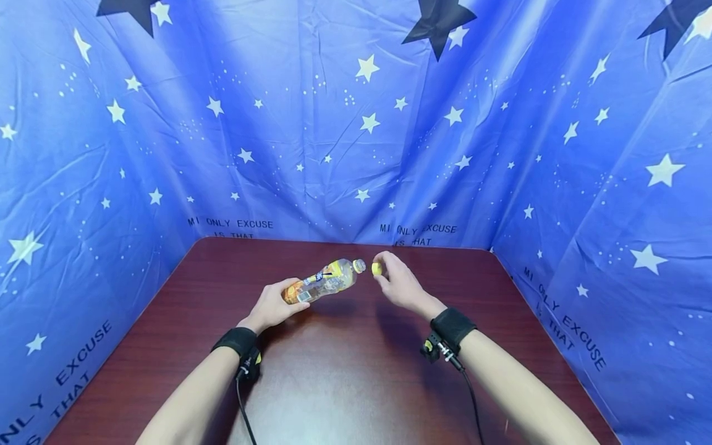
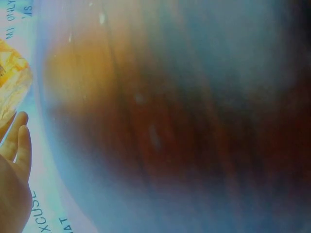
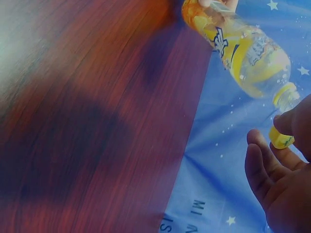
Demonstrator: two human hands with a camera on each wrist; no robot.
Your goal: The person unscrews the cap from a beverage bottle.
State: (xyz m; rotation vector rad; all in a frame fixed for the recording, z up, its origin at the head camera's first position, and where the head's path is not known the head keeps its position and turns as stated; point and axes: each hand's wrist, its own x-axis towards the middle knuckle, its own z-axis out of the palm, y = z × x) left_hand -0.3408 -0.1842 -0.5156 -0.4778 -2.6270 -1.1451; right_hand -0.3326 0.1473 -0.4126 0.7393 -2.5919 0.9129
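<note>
Holding a clear plastic bottle with a yellow-and-orange printed label (image 1: 322,282) by the base end, left hand (image 1: 274,305) wrapped around it, thumb on the near side and fingers on the far side. Tilted well over above the table, mouth end slightly up and aimed at the right hand (image 1: 403,286). Over there, pinching a small round yellow plastic cap (image 1: 376,269) between thumb and fingertip, just beside the bottle's uncapped neck (image 1: 359,266) but not touching it. Other right-hand fingers loosely bent, clear of the cap. Writing-wise: bold dark-blue lettering on the label, can't make it out, plus a whitish barcode-looking patch; little green marking on the cap, also unreadable. Perfectly readable on the blue star-print fabric curtain (image 1: 311,154), though: "MI ONLY EXCUSE IS THAT", in dark capitals, repeated. Underneath, a glossy red-brown wood-grain table (image 1: 334,371). Left wrist view mostly blur, with just bits of bottle and fingers at the edge.
</note>
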